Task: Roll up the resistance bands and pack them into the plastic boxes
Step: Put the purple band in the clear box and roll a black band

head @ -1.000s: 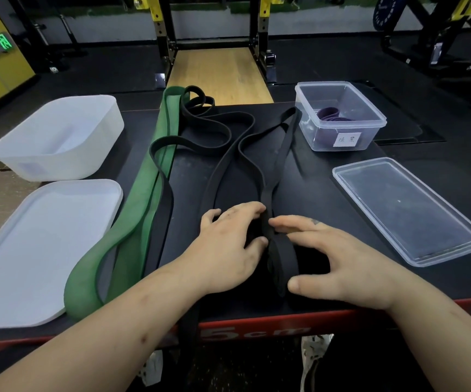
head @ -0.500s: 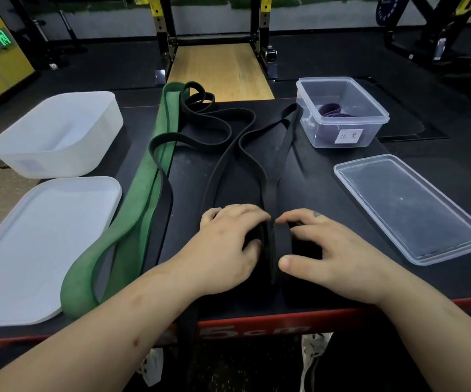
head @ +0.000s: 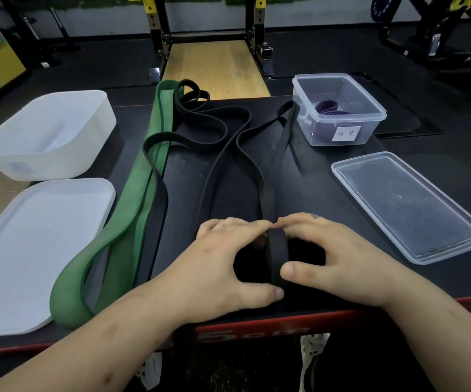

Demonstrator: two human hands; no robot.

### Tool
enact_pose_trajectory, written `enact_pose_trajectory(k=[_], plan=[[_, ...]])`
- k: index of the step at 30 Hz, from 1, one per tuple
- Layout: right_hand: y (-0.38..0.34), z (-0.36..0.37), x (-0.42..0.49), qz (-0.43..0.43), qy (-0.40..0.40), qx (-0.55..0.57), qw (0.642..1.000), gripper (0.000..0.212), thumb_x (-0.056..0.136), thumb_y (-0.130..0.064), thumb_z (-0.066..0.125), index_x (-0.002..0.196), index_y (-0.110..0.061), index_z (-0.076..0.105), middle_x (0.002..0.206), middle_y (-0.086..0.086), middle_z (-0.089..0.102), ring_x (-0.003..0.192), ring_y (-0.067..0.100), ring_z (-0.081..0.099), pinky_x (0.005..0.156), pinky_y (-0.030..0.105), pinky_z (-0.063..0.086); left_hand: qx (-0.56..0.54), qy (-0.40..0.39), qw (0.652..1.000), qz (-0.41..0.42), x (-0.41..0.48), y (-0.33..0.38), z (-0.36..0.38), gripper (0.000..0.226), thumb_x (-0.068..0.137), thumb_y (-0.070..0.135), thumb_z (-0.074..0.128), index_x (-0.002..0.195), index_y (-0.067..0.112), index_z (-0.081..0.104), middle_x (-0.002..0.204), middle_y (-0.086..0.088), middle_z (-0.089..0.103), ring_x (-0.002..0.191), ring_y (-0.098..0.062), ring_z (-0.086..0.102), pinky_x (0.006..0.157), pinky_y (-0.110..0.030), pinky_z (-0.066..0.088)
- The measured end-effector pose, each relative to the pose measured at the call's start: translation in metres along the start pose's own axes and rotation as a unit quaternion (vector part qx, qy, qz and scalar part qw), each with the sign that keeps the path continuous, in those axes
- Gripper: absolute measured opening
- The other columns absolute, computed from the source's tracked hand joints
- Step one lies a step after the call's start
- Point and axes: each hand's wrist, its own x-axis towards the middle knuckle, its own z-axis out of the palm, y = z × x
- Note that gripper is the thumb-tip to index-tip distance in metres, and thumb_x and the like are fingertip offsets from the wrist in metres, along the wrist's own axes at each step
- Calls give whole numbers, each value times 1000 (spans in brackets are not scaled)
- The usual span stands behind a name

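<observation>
My left hand (head: 223, 267) and right hand (head: 333, 258) are both cupping a black roll (head: 277, 257) standing on its edge near the front of the table (head: 313, 171). My left fingers are curling over its far top and my left thumb is hooking under its near side. My right fingers are arching over the top from the other side, and my right thumb is pressing flat against the roll's face. My 2 sets of fingertips are almost meeting above it.

The unrolled black band (head: 270, 188) is running straight away from the roll toward the far edge. More black strands are snaking in loops across the middle of the table; I cannot tell how many bands they make up. Left of them, a wide green band (head: 132, 210) is lying lengthwise, with 1 black strand resting along its right side and crossing it farther up.

To my right, a clear lid (head: 409, 205) is lying flat beside my right hand. Behind it, a clear box (head: 339, 77) is sitting open with a purple band (head: 327, 106) coiled inside and a paper label (head: 345, 134) on its front wall. To my left, a white lid (head: 30, 250) is lying flat, and a white tub (head: 44, 154) is standing open behind it.

Beyond the table, a wooden platform (head: 214, 69) is showing between 2 rack posts.
</observation>
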Motion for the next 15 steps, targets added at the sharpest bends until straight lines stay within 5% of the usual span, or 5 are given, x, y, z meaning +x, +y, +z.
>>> enact_pose_trajectory(k=[4,7,10,15], plan=[[4,-9,-8,21,-3,22,1000,83,67,-82,67,143,-59,42,142,-33,49,137,-9,42,114,30,39,-12,-8,1000,-6,-1,1,4,89,64,74,72,143,59,35,132,38,35,138,1,21,108,-21,30],[2,-12,-12,26,-32,33,999,84,66,-77,75,142,-62,40,141,-32,52,139,-5,42,116,37,39,-25,-6,1000,-3,0,1,4,80,68,69,74,140,51,46,129,40,36,135,10,22,110,-20,30],[0,-11,-13,27,-47,42,998,80,67,-71,81,137,-61,44,136,-27,58,139,1,45,113,40,41,-37,-12,999,-11,2,-3,2,76,67,77,66,138,54,49,135,39,37,142,-1,24,115,-33,32],[-2,-9,-15,36,-31,11,999,78,59,-81,76,125,-83,34,132,-58,35,139,-29,12,113,7,19,-12,-20,1000,-7,7,-6,6,85,69,82,57,146,49,44,146,35,38,149,-6,18,120,-36,26]])
